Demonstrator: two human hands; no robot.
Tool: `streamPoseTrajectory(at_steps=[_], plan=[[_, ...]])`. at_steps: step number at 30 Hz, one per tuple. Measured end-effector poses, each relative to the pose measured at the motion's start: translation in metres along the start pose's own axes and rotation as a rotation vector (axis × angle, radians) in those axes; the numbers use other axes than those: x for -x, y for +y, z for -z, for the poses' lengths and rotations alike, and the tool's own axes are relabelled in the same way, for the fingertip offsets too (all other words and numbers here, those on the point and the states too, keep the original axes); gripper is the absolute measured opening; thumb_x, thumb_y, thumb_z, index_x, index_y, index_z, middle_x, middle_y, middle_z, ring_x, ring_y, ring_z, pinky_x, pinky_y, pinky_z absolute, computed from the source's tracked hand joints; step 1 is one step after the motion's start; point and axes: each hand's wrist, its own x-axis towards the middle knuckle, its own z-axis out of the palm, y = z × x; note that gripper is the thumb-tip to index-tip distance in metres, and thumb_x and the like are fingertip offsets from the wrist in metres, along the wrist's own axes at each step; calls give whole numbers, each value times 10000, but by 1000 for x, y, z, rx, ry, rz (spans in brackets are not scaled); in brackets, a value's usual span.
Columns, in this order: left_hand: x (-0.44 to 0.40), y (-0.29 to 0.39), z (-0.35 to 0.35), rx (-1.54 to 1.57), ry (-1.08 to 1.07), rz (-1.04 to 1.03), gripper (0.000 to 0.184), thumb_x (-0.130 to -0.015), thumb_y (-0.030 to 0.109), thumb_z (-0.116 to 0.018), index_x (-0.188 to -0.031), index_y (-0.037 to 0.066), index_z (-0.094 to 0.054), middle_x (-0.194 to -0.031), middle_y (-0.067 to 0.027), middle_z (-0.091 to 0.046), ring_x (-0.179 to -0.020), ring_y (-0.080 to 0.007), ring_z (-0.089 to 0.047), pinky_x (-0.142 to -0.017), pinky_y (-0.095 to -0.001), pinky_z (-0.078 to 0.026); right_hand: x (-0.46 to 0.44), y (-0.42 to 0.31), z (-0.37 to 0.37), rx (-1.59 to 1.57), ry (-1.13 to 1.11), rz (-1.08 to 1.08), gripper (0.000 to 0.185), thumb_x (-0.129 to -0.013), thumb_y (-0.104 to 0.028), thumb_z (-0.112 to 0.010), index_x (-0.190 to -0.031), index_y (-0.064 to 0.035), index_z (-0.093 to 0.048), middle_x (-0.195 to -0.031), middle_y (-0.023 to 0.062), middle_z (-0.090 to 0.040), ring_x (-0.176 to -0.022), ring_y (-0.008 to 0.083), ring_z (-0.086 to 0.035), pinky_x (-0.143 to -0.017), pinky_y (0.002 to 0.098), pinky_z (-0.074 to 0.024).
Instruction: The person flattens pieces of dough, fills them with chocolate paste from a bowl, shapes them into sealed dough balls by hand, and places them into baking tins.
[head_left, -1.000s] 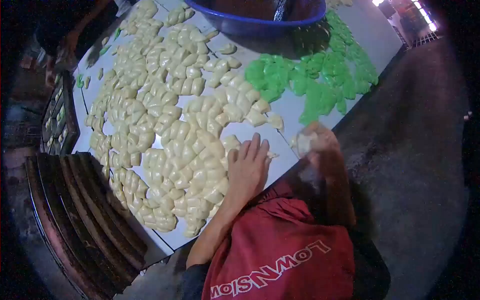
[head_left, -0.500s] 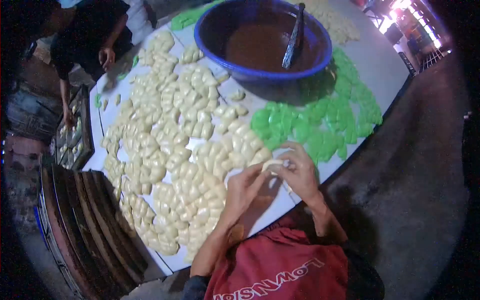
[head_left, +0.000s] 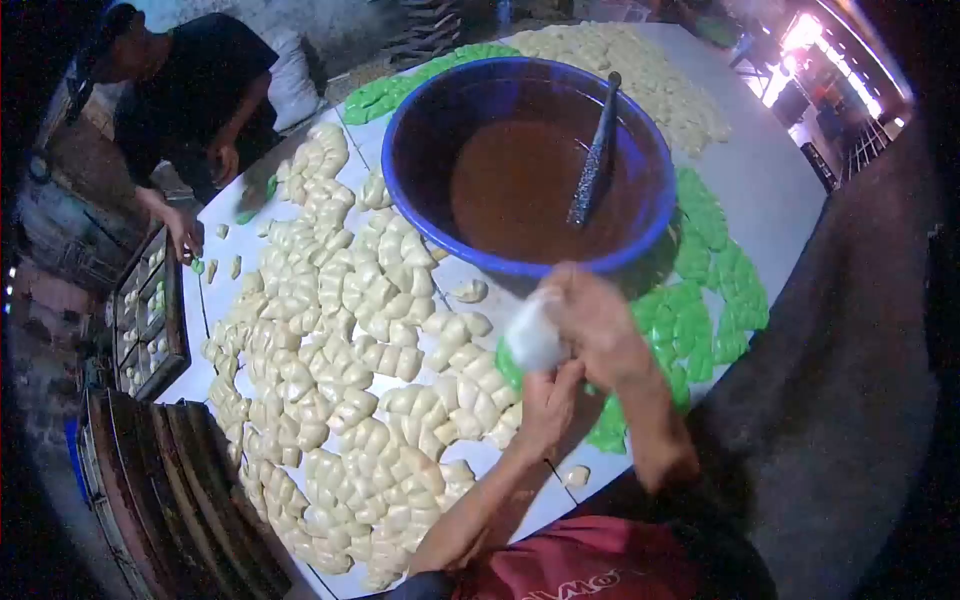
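Note:
In front of me both hands meet around a white piece of dough [head_left: 535, 335], smeared by motion. My right hand [head_left: 598, 325], also blurred, grips it from the upper right with bent fingers. Below it, my left hand [head_left: 548, 410] is closed at the lower edge of the dough, its thumb upright and its other fingers partly hidden. Many cream dough pieces [head_left: 340, 340] cover the table [head_left: 555, 500] to the left. Green dough pieces [head_left: 660, 330] lie behind and right of my hands. One small cream piece [head_left: 577, 476] sits near the table edge.
A large blue basin [head_left: 395, 190] of brown contents stands beyond my hands, a long-handled utensil [head_left: 592, 155] leaning in it. At left, a person [head_left: 200, 100] reaches toward a compartmented tray [head_left: 150, 310]. Stacked dark trays [head_left: 170, 480] stand lower left.
My hands have moved upward off the small dough strip's earlier spot, and the right hand now blurs over the white dough. My view has tilted up. The other person's hand has lifted from the tray.

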Motion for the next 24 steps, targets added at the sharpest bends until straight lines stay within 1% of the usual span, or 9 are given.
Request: streamPoseTrajectory(at_steps=[5, 6, 10, 13, 14, 18, 21, 22, 24], plan=[[3, 75, 4, -146, 45, 367, 548, -958, 134, -579, -1446, 29, -352, -1210, -127, -617, -938, -139, -622, -830, -266, -489, -131, -32, 67, 862, -201, 4, 193, -890, -197, -605, -974, -25, -577, -859, 72, -650, -796, 143, -614, -683, 302, -490], [4, 84, 11, -297, 44, 355, 477, -956, 128, -580, -1398, 30, -429, -1208, -121, -609, -907, -119, -618, -772, -243, -494, -150, -24, 75, 1221, -251, 77, 245, -848, -220, -597, -986, -17, -603, -906, 135, -670, -810, 245, -649, -714, 382, -501], [15, 94, 30, -220, 160, 443, 452, -949, 137, -595, -1368, 31, -466, -1153, -105, -621, -884, -93, -603, -598, -210, -489, -189, 36, 104, 1754, -568, -194, 275, -832, -204, -573, -1037, -26, -623, -977, 192, -668, -897, 365, -644, -783, 470, -490], [20, 109, 39, -444, 79, 429, 428, -948, 141, -600, -1346, 26, -490, -1157, -107, -621, -896, -97, -601, -603, -217, -498, -197, 41, 111, 1606, -730, -168, 297, -815, -216, -590, -1037, -21, -621, -957, 192, -669, -882, 372, -642, -775, 481, -490], [25, 104, 44, -374, 113, 433, 416, -948, 151, -603, -1331, 24, -508, -1146, -104, -632, -921, -106, -603, -700, -233, -513, -212, 70, 145, 1502, -674, 74, 297, -792, -219, -604, -1014, -23, -633, -921, 170, -676, -830, 331, -646, -736, 462, -496], [31, 90, 52, -254, 148, 421, 433, -944, 190, -614, -1323, 8, -511, -1140, -104, -647, -967, -127, -608, -817, -251, -490, -187, 25, 102, 1352, -522, -464, 265, -830, -240, -619, -981, -24, -637, -849, 89, -662, -754, 219, -631, -659, 375, -501], [25, 111, 42, -352, 69, 335, 433, -946, 195, -609, -1321, 0, -511, -1133, -99, -651, -972, -122, -604, -803, -249, -488, -177, 2, 82, 1025, -378, -201, 224, -883, -235, -601, -955, -25, -630, -825, 58, -644, -697, 178, -628, -601, 341, -503], [24, 118, 35, -328, 90, 350, 420, -953, 189, -593, -1322, 6, -512, -1130, -92, -654, -967, -118, -604, -793, -259, -490, -163, -12, 71, 667, -317, -350, 188, -929, -236, -579, -933, -50, -608, -799, 33, -620, -659, 124, -613, -548, 289, -493], [19, 121, 36, -334, 62, 286, 426, -958, 190, -586, -1334, 12, -494, -1167, -103, -634, -993, -132, -600, -792, -272, -515, -140, -28, 39, 497, -208, -227, 173, -946, -232, -572, -950, -59, -581, -781, 33, -609, -664, 99, -608, -540, 259, -493]])
